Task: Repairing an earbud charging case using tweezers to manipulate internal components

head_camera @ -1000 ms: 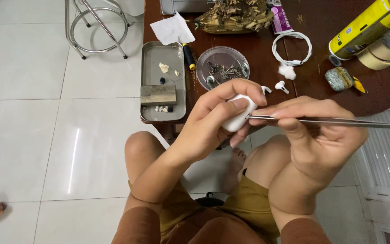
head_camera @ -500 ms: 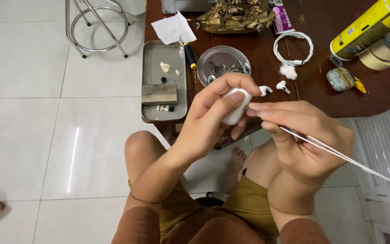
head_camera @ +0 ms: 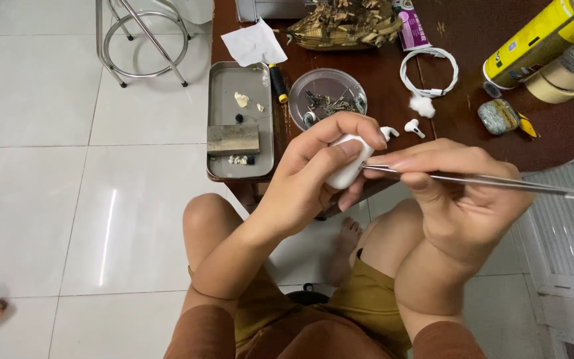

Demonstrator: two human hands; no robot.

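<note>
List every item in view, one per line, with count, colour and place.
earbud case: 1, white, in left hand
metal rod: 1, silver, in right hand, tip at case
earbuds: 2, white, on table behind case
metal tray: 1, grey, table's left edge
round dish: 1, clear, beside tray
cable: 1, white, coiled on table
spray can: 1, yellow, top right
tape rolls: 2, beige, top right
stool: 1, chrome, on floor
left hand: 1
right hand: 1
</note>
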